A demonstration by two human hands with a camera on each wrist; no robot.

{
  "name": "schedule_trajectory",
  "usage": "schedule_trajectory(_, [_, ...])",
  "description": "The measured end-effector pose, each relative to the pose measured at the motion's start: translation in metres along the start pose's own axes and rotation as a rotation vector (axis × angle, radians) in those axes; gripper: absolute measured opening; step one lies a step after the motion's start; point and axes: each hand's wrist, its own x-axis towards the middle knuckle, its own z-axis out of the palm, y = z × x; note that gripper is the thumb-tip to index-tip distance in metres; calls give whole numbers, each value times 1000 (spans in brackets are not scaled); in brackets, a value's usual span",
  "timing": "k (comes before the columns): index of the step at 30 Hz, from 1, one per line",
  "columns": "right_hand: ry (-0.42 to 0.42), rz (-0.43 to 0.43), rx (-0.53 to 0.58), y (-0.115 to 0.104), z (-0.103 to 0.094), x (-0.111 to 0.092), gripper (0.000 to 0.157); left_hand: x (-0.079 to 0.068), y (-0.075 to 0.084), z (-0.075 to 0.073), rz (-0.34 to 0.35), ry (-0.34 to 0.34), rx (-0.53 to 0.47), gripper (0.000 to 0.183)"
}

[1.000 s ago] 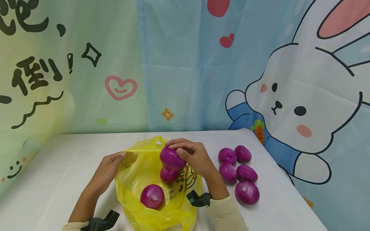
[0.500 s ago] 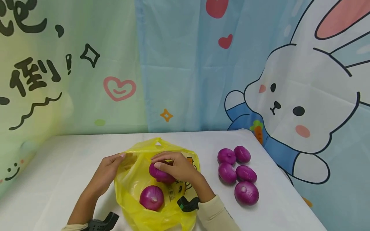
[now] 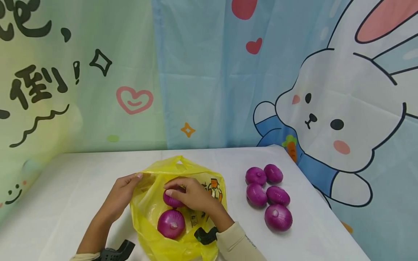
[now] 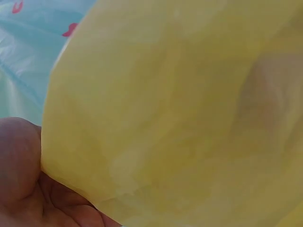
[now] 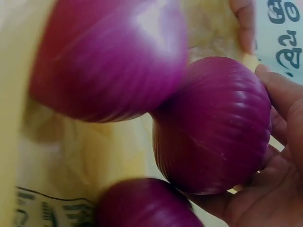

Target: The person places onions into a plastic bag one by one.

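My left hand [image 3: 121, 192] pinches the left rim of a yellow plastic bag [image 3: 145, 212], whose mouth faces up toward me. In the left wrist view the bag's film [image 4: 156, 113] fills most of the picture beside the thumb [image 4: 19, 158]. Over the bag's opening, my right hand [image 3: 192, 195] grips a red onion [image 3: 172, 198], fingers on its far side. Just in front lies a larger red onion [image 3: 171, 224] inside the bag. The right wrist view shows the gripped onion [image 5: 218, 127] between that larger one [image 5: 113, 56] and a third onion [image 5: 147, 205], which my hand hides from above.
Several red onions [image 3: 256, 195] stand grouped on the white table [image 3: 313, 217] to the right of the bag. Behind the table's back edge hangs a printed curtain [image 3: 196, 72] with a rabbit. A dark wrist camera [image 3: 205, 236] overlaps the bag's near right side.
My right hand has carried the onion from above the bag's far right side down and leftward into the bag, behind the larger onion. My left hand stays on the rim.
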Motion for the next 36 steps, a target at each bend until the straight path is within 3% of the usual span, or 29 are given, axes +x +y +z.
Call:
schedule_trajectory(14, [-108,62,-134,14,5,2,18,-2,1,-3,-1,8,-9,51])
schedule_trajectory(23, [-60,76,-100,13,2,-7,26,-1,-2,2,-11,-8,-59,48])
schedule_trajectory(30, [-66,36,-85,2,-15,-11,26,-1,-3,1,-15,1,-43,48])
schedule_trajectory(36, [-34,6,47,-5,-40,-12,23,-2,0,-4,-3,5,-20,51])
